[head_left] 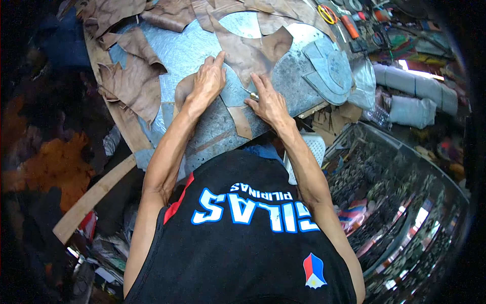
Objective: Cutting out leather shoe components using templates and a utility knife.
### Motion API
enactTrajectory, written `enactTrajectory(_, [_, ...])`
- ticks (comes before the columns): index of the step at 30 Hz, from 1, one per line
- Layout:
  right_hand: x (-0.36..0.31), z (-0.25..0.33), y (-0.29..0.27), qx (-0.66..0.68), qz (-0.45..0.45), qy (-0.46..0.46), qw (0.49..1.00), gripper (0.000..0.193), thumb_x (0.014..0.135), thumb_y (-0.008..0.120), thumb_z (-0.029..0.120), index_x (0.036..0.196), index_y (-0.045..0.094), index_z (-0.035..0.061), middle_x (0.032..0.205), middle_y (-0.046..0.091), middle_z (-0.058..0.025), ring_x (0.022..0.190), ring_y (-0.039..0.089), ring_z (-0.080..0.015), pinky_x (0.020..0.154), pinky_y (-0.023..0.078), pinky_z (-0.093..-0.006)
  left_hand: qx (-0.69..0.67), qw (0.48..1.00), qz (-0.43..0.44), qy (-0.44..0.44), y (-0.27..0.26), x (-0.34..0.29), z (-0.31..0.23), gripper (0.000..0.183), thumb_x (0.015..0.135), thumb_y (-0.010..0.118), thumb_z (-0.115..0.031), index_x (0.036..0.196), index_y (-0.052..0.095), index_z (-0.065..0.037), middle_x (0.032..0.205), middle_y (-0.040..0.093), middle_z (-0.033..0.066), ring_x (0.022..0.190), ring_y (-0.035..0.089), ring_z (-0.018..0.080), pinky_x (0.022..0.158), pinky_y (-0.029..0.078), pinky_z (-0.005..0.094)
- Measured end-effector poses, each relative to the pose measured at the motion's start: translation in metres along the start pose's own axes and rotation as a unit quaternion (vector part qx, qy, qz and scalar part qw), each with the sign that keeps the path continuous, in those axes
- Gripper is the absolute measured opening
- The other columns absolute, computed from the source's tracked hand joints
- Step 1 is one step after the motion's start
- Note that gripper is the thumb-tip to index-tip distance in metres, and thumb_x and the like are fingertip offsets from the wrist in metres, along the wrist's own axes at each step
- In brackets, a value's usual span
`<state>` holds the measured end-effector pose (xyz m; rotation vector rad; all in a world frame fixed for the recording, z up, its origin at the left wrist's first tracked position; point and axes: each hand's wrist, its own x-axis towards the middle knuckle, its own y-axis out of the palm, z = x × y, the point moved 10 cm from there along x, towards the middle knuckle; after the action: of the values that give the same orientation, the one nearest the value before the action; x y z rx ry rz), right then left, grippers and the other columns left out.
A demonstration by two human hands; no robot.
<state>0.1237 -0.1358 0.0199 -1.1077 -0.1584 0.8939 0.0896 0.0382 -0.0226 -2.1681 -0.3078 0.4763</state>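
My left hand (207,80) lies with its fingers stretched out on the work surface, at the edge of a brown leather piece (240,50). Closed lightly, my right hand (269,100) has a small pointed tool (252,95) between thumb and fingers. The tool has a brass-coloured body and a thin metal tip toward the left; its exact kind is unclear. Below it, a narrow leather strip (239,121) hangs down toward the table's near edge. Another brown piece (184,90) lies partly under my left wrist. All this rests on a scratched grey metal-topped table (174,48).
Crumpled leather offcuts (132,76) cover the table's left side. Grey template sheets (331,71) are stacked at right. Farther back are yellow-orange scissor handles (328,14) and an orange-handled tool (349,26). A wooden plank (96,195) juts out at left, and a large bin (400,202) stands at right.
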Motion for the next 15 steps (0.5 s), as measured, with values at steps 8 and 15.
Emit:
enactTrajectory(8, [0.031, -0.054, -0.018, 0.196, -0.004, -0.027, 0.980, 0.026, 0.081, 0.069, 0.012, 0.105, 0.065, 0.0020, 0.085, 0.064, -0.0129, 0.079, 0.064, -0.0290, 0.071, 0.051, -0.0396, -0.317, 0.939, -0.093, -0.095, -0.022, 0.011, 0.043, 0.054, 0.090, 0.062, -0.021, 0.138, 0.048, -0.002, 0.096, 0.065, 0.0198, 0.083, 0.063, 0.0277, 0.072, 0.052, 0.0364])
enactTrajectory(15, [0.032, -0.162, -0.066, 0.442, -0.057, 0.123, 0.887, 0.018, 0.088, 0.067, 0.014, 0.102, 0.060, 0.0043, 0.065, 0.060, -0.0018, 0.049, 0.051, -0.0073, 0.043, 0.039, -0.0210, -0.382, 0.895, -0.080, -0.218, -0.004, -0.009, 0.052, 0.060, 0.088, 0.068, -0.030, 0.137, 0.049, 0.000, 0.097, 0.065, 0.0114, 0.077, 0.060, 0.0145, 0.067, 0.050, 0.0270])
